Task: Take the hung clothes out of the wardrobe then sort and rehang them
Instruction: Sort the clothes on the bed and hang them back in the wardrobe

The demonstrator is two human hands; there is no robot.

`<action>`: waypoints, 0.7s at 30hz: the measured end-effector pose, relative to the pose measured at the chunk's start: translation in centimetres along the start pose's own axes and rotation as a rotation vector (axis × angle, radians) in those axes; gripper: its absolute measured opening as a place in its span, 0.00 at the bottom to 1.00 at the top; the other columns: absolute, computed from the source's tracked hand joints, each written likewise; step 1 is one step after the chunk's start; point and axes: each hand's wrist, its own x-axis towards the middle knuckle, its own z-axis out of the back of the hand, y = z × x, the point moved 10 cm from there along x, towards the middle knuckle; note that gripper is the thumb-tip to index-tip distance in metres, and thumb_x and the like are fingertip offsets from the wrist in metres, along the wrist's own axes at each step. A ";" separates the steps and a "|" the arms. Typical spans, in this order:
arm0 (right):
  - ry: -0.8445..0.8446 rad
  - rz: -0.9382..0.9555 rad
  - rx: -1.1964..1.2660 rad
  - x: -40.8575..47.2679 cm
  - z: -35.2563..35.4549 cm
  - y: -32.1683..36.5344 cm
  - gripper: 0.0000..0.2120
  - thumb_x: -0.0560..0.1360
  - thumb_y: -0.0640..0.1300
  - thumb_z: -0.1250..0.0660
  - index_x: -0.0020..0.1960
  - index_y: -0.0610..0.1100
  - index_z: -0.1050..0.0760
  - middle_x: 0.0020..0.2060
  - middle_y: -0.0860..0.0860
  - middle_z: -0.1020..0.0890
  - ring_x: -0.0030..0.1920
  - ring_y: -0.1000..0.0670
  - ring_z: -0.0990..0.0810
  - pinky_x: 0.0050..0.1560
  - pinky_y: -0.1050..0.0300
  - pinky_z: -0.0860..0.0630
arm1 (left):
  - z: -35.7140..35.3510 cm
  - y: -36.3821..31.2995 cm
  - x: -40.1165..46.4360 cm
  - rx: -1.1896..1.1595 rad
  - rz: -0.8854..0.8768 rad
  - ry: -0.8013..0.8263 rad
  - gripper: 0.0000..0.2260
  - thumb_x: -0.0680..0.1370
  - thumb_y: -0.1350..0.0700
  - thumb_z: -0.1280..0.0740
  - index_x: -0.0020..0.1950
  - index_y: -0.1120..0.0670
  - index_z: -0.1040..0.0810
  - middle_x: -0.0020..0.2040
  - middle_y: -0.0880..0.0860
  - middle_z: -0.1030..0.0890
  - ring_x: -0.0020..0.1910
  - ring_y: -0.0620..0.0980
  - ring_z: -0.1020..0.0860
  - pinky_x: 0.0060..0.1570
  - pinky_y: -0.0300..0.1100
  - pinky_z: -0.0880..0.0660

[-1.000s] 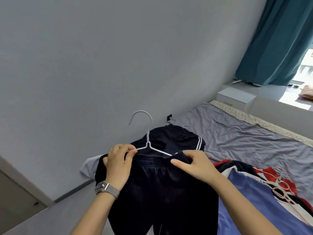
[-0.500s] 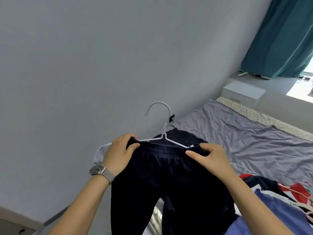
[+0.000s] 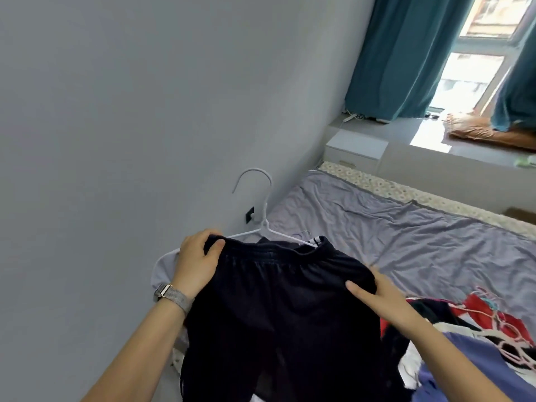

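- Dark shorts (image 3: 278, 309) fill the near centre, held up over the bed; the legs run off the bottom edge, so the hems are out of view.
- Left hand (image 3: 197, 262), a mesh-band watch (image 3: 171, 295) on its wrist, grips the left end of the waistband, fingers curled over the top, thumb pressed on the front. Whether it also clamps the hanger arm beneath cannot be told.
- Right hand (image 3: 377, 294) at the shorts' right side; thumb lies straight on the front, the other fingers hidden behind the cloth, so their hold cannot be told.
- White hanger (image 3: 262, 219) rises behind the waistband, hook up; its right arm disappears into the shorts.
- Pile of clothes (image 3: 470, 329) at lower right, red, white and blue, with thin pink hangers tangled on top; partly cut off.
- Grey bed sheet (image 3: 406, 236) beyond, rumpled.
- White nightstand (image 3: 355, 146) in the far corner, teal curtain (image 3: 406, 53) above it.
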 end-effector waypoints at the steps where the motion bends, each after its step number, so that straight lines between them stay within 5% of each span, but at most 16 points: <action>1: -0.029 -0.089 0.110 0.0 -0.2 -1.6 0.16 0.73 0.48 0.28 0.60 0.52 0.25 0.53 0.58 0.18 0.54 0.59 0.20 0.54 0.67 0.26 | -0.7 0.2 1.8 -0.046 0.003 0.021 0.05 0.77 0.59 0.36 0.47 0.49 0.23 0.48 0.49 0.20 0.54 0.54 0.24 0.59 0.52 0.29; 4: -0.125 -0.314 0.234 -0.6 -1.7 -5.8 0.23 0.71 0.55 0.30 0.64 0.50 0.26 0.53 0.57 0.17 0.54 0.54 0.18 0.56 0.57 0.24 | -2.2 -0.1 7.0 -0.175 0.014 0.084 0.09 0.78 0.58 0.37 0.44 0.45 0.23 0.46 0.46 0.20 0.51 0.52 0.22 0.57 0.51 0.27; 10: -0.216 -0.515 0.709 2.9 -8.5 -5.6 0.12 0.77 0.50 0.34 0.56 0.46 0.23 0.51 0.48 0.15 0.54 0.47 0.18 0.55 0.51 0.23 | -2.7 0.2 17.4 -0.218 -0.016 0.126 0.05 0.78 0.56 0.37 0.48 0.48 0.23 0.47 0.47 0.21 0.51 0.51 0.23 0.58 0.49 0.27; 13: -0.366 -0.571 0.502 4.5 -9.4 -7.5 0.20 0.73 0.51 0.29 0.62 0.45 0.24 0.53 0.50 0.17 0.55 0.49 0.19 0.60 0.51 0.25 | -5.1 1.2 20.9 -0.205 -0.026 0.216 0.04 0.78 0.55 0.37 0.50 0.49 0.23 0.49 0.48 0.21 0.51 0.51 0.23 0.58 0.49 0.26; 16: -0.371 -0.707 0.156 3.2 -10.5 -10.1 0.24 0.71 0.42 0.27 0.64 0.39 0.29 0.51 0.47 0.18 0.49 0.49 0.21 0.50 0.58 0.27 | -9.0 2.8 22.5 -0.155 -0.053 0.328 0.05 0.79 0.54 0.38 0.50 0.49 0.23 0.48 0.48 0.21 0.51 0.51 0.23 0.57 0.47 0.26; 18: -0.367 -0.826 0.143 1.0 -11.1 -11.7 0.21 0.71 0.38 0.28 0.61 0.40 0.31 0.45 0.48 0.20 0.44 0.49 0.21 0.42 0.60 0.27 | -12.1 4.9 23.1 -0.126 -0.040 0.392 0.07 0.79 0.53 0.38 0.52 0.51 0.22 0.51 0.51 0.20 0.53 0.52 0.23 0.58 0.48 0.27; 21: -0.354 -0.936 0.111 -2.2 -11.3 -14.9 0.23 0.71 0.39 0.29 0.65 0.39 0.29 0.49 0.46 0.21 0.49 0.48 0.21 0.50 0.57 0.27 | -16.7 8.2 23.2 -0.058 -0.009 0.481 0.10 0.78 0.51 0.39 0.55 0.52 0.22 0.54 0.54 0.20 0.56 0.54 0.24 0.60 0.52 0.28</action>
